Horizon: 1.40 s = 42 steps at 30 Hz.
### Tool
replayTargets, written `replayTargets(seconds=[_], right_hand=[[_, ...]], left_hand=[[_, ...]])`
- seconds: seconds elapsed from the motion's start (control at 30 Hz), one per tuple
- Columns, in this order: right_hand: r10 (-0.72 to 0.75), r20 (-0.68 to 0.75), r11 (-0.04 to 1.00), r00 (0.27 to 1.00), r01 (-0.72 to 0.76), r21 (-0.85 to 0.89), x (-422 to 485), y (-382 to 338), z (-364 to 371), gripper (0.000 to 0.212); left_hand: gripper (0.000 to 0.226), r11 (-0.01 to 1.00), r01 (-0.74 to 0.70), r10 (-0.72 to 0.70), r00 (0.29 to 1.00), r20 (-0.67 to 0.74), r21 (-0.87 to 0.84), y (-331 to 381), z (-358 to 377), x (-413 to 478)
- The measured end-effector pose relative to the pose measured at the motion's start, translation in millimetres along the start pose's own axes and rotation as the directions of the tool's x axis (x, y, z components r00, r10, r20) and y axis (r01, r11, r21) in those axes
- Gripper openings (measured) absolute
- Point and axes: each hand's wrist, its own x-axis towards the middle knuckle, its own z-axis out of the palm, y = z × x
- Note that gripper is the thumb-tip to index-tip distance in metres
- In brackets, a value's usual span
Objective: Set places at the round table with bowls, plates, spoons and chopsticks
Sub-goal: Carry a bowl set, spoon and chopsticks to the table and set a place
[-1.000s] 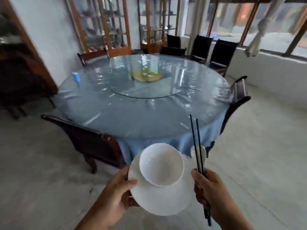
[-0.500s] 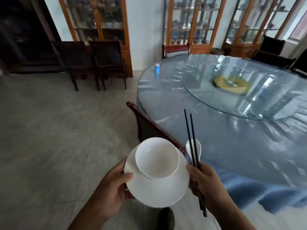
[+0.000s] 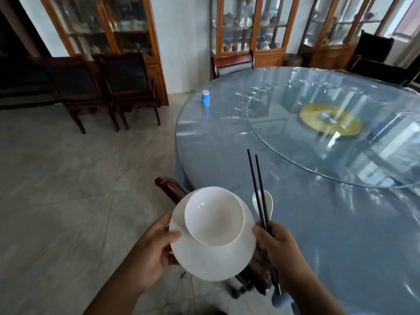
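My left hand [image 3: 151,253] grips the left rim of a white plate [image 3: 213,260], thumb on top. A white bowl [image 3: 214,215] sits tilted on that plate. My right hand [image 3: 278,248] is closed around two black chopsticks [image 3: 255,185] pointing up and away, together with a white spoon [image 3: 268,201] whose bowl shows just behind them. The round table [image 3: 306,201], covered in blue cloth under clear plastic, lies to the right, with the plate hanging over its near left edge.
A glass turntable [image 3: 295,155] with a yellow centre sits mid-table. A small blue-and-white container [image 3: 206,98] stands near the far left edge. A dark wooden chair [image 3: 168,187] is under the plate, one chair [image 3: 233,63] beyond the table, two chairs [image 3: 100,83] by the cabinets [image 3: 102,26].
The view has swung left and come closer to the table's left side. Both hands keep the same hold on the plate with bowl and on the chopsticks and spoon.
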Motion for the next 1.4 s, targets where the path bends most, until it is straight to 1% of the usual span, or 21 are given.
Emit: replayTargets(seconds=[0.13, 0.23, 0.33, 0.5, 0.63, 0.77, 0.83, 0.9, 1.0, 1.17, 1.27, 1.4], right_hand=[[0.048, -0.116, 0.999, 0.992, -0.049, -0.006, 42, -2, -13, 0.02], [0.077, -0.19, 0.997, 0.979, -0.072, 0.036, 74, 3, -24, 0.018], [0.088, -0.278, 0.996, 0.956, -0.081, 0.039, 108, 10, -32, 0.018], [0.157, -0.437, 0.985, 0.886, -0.175, 0.0, 156, 29, -36, 0.021], [0.208, -0.536, 0.963, 0.818, -0.268, -0.035, 193, 50, -36, 0.026], [0.29, -0.603, 0.937, 0.743, -0.349, 0.021, 228, 63, -46, 0.024], [0.332, -0.625, 0.921, 0.707, -0.387, 0.052, 244, 69, -54, 0.025], [0.352, -0.642, 0.907, 0.682, -0.418, 0.053, 258, 73, -63, 0.024], [0.357, -0.663, 0.891, 0.658, -0.452, 0.031, 274, 79, -70, 0.025], [0.409, -0.69, 0.852, 0.597, -0.52, 0.056, 288, 90, -75, 0.022], [0.393, -0.71, 0.849, 0.584, -0.528, 0.036, 293, 91, -79, 0.023], [0.377, -0.728, 0.838, 0.572, -0.546, 0.004, 295, 91, -80, 0.026]], left_hand=[[0.061, 0.995, 0.093, -0.097, 0.989, 0.11, 0.041, 24, 7, 70], [0.065, 0.987, 0.138, -0.151, 0.971, 0.184, 0.082, 35, 13, 129], [0.058, 0.977, 0.176, -0.202, 0.946, 0.252, 0.123, 39, 17, 191], [0.056, 0.91, 0.315, -0.385, 0.884, 0.267, 0.268, 31, 25, 286], [0.057, 0.845, 0.35, -0.481, 0.829, 0.285, 0.405, 23, 36, 350], [0.058, 0.781, 0.32, -0.535, 0.785, 0.312, 0.536, 10, 50, 407], [0.058, 0.744, 0.277, -0.562, 0.752, 0.344, 0.608, 4, 59, 431], [0.057, 0.713, 0.216, -0.565, 0.74, 0.365, 0.667, -2, 67, 453], [0.057, 0.656, 0.101, -0.544, 0.75, 0.375, 0.748, -11, 80, 478], [0.059, 0.484, -0.093, -0.509, 0.779, 0.366, 0.87, -24, 89, 505], [0.064, 0.429, -0.139, -0.503, 0.784, 0.363, 0.893, -30, 89, 511], [0.07, 0.377, -0.196, -0.457, 0.811, 0.366, 0.905, -34, 90, 512]])
